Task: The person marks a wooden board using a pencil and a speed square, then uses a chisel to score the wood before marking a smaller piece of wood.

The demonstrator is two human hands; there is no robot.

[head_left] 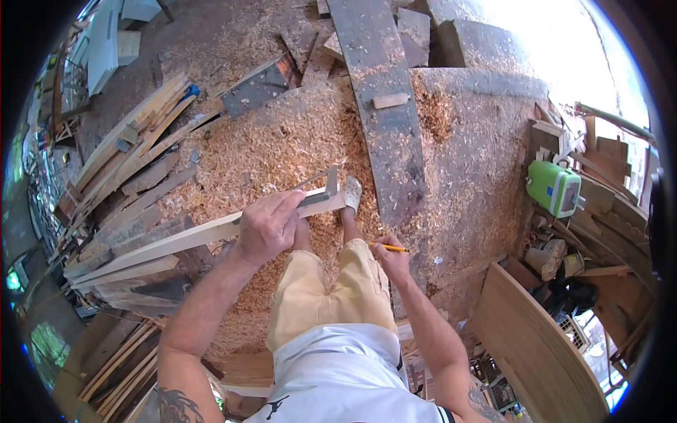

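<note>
Half done at most, seemingly: gripping square (314, 200) against board (183, 240), left hand (262, 224) closed, pencil (397, 248) pinched in right hand (391, 259), with no mark visible.

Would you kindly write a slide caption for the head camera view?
Left hand grips a pale board and square; right hand holds a yellow pencil above wood shavings.

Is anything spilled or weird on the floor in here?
Yes, there's a big mess of curly wood shavings all over the floor. Some are even on the long dark board, where a small wooden block lies too. It looks untidy, but that's probably normal around woodworking.
</note>
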